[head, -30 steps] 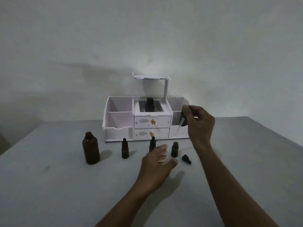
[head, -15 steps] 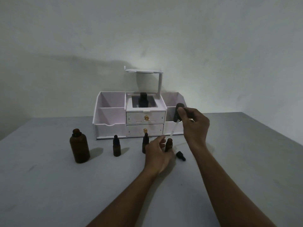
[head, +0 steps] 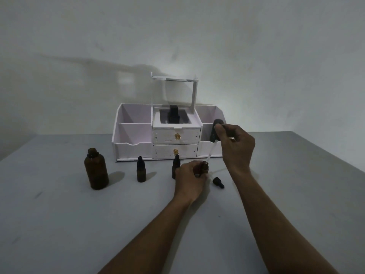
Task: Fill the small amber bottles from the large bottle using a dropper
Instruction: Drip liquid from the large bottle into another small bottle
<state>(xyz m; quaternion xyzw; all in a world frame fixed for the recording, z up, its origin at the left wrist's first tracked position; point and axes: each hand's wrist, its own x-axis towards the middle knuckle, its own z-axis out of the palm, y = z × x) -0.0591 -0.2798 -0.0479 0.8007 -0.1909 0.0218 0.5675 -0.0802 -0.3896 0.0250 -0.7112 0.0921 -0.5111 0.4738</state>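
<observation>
A large amber bottle [head: 96, 169] stands uncapped at the left of the grey table [head: 59, 224]. Two small capped amber bottles [head: 141, 170] [head: 175, 167] stand in a row to its right. My left hand [head: 190, 179] grips a third small bottle [head: 205, 168], which is uncapped and upright. My right hand [head: 236, 147] holds a dropper [head: 214, 138] by its black bulb, tilted, with the glass tip just above that bottle's mouth. A loose black cap [head: 218, 182] lies on the table to the right of the held bottle.
A white desk organiser [head: 136, 142] with two drawers, side compartments and a raised lid stands behind the bottles against the wall. A black object [head: 173, 114] sits in its top middle compartment. The table's right edge runs diagonally at far right.
My left hand reached forward and closed around the uncapped small bottle. My right hand lowered the dropper until its tip came over the bottle's mouth. The view shifted slightly.
</observation>
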